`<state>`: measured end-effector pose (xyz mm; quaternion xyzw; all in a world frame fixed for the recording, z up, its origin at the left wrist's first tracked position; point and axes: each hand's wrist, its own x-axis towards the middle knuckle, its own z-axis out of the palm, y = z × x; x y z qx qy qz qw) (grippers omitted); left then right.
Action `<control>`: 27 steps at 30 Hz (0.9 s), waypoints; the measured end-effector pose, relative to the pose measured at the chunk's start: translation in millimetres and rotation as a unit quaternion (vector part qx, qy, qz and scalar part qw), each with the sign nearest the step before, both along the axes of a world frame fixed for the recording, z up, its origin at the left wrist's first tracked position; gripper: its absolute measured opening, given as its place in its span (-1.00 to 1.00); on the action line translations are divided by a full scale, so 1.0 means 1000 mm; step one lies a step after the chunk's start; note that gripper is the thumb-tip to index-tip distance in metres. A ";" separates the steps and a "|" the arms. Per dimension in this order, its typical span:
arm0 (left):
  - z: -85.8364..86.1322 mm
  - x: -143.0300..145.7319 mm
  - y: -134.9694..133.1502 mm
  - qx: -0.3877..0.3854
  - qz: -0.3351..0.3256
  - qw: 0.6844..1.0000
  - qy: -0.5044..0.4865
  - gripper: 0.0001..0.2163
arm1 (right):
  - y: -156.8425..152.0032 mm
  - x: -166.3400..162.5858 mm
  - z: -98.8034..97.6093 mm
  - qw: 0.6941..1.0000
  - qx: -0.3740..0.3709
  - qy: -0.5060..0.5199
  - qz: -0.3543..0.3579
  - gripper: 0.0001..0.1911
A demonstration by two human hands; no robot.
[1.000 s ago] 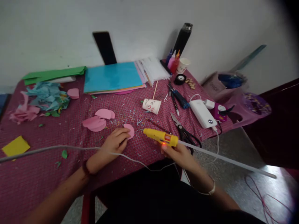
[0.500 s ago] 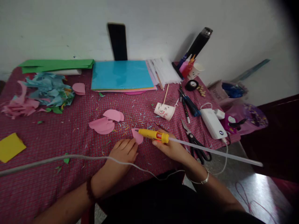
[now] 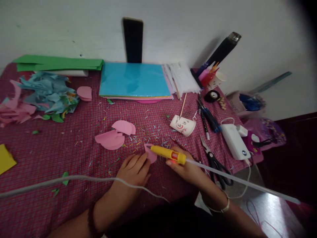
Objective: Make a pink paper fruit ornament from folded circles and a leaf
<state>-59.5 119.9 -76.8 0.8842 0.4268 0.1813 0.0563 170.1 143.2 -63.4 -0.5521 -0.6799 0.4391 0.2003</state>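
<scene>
Yellow plastic glue gun [image 3: 169, 154], nozzle over rounded pink paper [image 3: 152, 158]
Fingers of the right hand [image 3: 188, 168] grip the gun; left of it, the left hand [image 3: 132, 172] touches the paper, finger hold unclear.

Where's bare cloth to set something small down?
Best patch: between the yellow paper and the loose pink pieces, above the grey cable; only small scraps. Another: below the cable, beside the left forearm. Crowded: the right, with scissors, power bank and paper cup, and the middle, with trimmings near the glue gun.
</scene>
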 end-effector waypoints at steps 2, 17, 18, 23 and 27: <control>0.000 -0.001 0.001 0.011 0.002 1.000 -0.007 -0.79 | 0.000 -0.001 0.001 1.000 -0.004 -0.004 0.004 -0.86; -0.008 -0.004 0.001 0.010 -0.002 1.000 0.008 -0.77 | 0.006 -0.007 0.007 0.999 -0.012 -0.052 0.010 -0.83; -0.008 -0.004 0.000 0.012 0.000 1.000 0.006 -0.77 | 0.006 -0.007 0.006 0.998 -0.010 -0.053 0.010 -0.84; -0.002 0.000 -0.002 -0.007 0.007 1.000 0.000 -0.79 | 0.004 -0.006 0.002 0.998 0.004 -0.059 0.005 -0.86; 0.001 -0.001 -0.004 -0.016 0.003 1.000 0.010 -0.78 | 0.006 -0.008 0.005 0.998 -0.004 -0.060 0.008 -0.85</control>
